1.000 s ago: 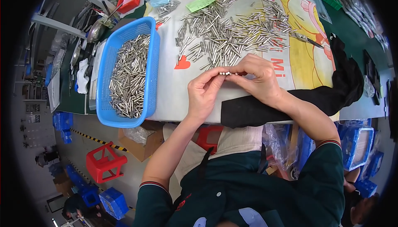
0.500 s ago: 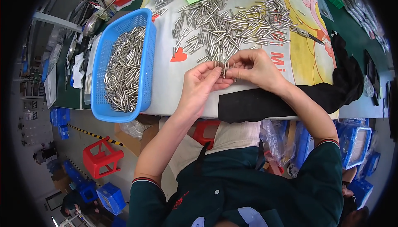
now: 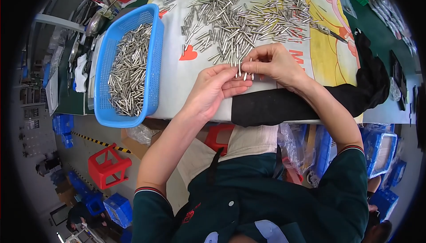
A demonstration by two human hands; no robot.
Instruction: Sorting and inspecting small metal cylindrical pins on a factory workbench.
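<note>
While left hand [image 3: 213, 90] and right hand [image 3: 273, 63] pinch metal pins [image 3: 243, 71] upright for alignment, loose pile [image 3: 239, 17] behind, blue basket [image 3: 153, 65] left.

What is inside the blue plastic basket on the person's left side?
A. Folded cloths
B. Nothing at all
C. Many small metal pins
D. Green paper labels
C: the blue basket is filled with small shiny metal pins, like the loose pile spread on the table.
</note>
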